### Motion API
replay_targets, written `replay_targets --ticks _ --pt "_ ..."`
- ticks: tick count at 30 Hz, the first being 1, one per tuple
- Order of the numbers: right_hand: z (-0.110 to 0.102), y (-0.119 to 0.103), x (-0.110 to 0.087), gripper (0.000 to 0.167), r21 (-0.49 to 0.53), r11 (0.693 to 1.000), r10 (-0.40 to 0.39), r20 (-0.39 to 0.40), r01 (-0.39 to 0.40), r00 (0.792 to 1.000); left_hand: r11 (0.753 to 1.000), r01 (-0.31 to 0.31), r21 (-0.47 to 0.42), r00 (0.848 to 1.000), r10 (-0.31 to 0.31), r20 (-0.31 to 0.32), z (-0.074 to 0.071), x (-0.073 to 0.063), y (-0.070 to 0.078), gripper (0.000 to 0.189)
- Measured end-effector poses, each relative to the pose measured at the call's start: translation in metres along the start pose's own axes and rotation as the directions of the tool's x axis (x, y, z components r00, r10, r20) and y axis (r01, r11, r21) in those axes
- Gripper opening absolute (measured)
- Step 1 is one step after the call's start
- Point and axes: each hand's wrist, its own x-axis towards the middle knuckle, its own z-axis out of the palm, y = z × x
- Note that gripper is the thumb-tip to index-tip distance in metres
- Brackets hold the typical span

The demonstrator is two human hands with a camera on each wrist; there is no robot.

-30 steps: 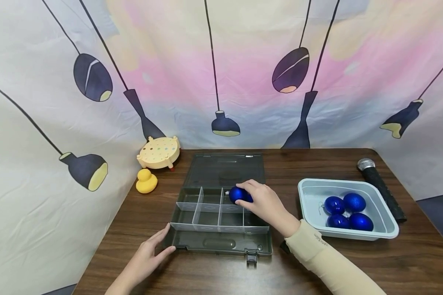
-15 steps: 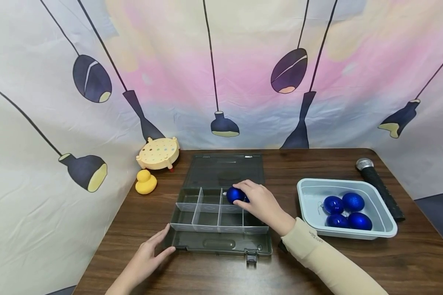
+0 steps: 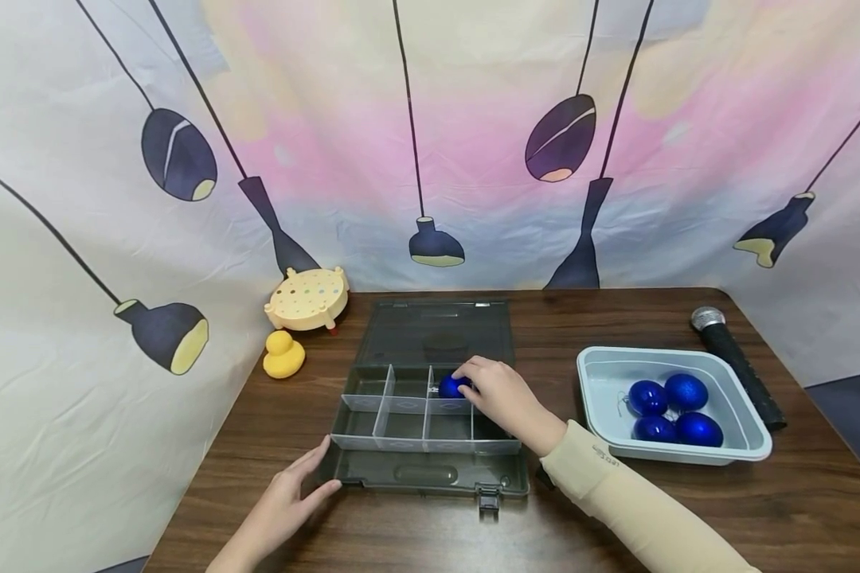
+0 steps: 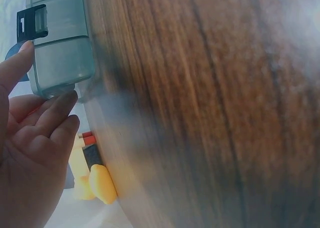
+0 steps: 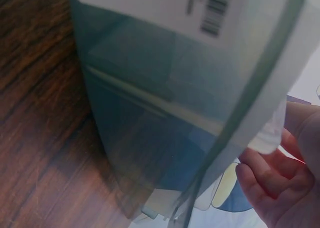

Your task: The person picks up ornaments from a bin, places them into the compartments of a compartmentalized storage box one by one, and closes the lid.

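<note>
A smoky clear organizer box (image 3: 426,475) lies with its lid laid back, divided into several compartments. My right hand (image 3: 505,395) reaches over its back row. The thumb and fingers hold a blue Christmas bauble (image 3: 450,387), low in the third compartment from the left, its silver cap facing left. The hand hides the compartment farther right. At the box's front left corner my left hand (image 3: 287,491) rests with thumb and fingers spread. In the left wrist view, its thumb touches the front wall near a latch (image 4: 34,23), and its fingers lie against the end wall.
A pale blue tub (image 3: 595,360) with several blue baubles (image 3: 700,430) stands on the right, a black microphone (image 3: 741,370) beside it. A yellow rubber duck (image 3: 283,356) and a cream toy stool (image 3: 308,298) sit at the back left. A printed cloth hangs behind.
My right hand has lowered the bauble into the compartment, moving slightly left and down. The left hand stays at the box corner.
</note>
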Motion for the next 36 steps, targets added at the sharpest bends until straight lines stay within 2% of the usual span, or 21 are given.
replay_targets --ticks 15,23,36 --pt "-0.010 -0.002 -0.006 0.019 0.033 0.999 0.039 -0.030 -0.038 0.999 0.999 -0.037 0.025 0.999 0.038 -0.022 0.001 0.001 0.000 0.063" --pt "-0.021 -0.003 -0.013 0.019 0.068 0.998 0.027 -0.088 -0.021 0.996 0.998 -0.050 0.048 0.998 0.052 -0.045 0.002 0.001 0.000 0.063" --pt "-0.043 0.000 -0.041 0.019 0.017 0.999 0.038 -0.130 -0.037 0.991 0.999 -0.031 0.032 0.999 0.032 -0.027 0.001 0.000 0.000 0.064"
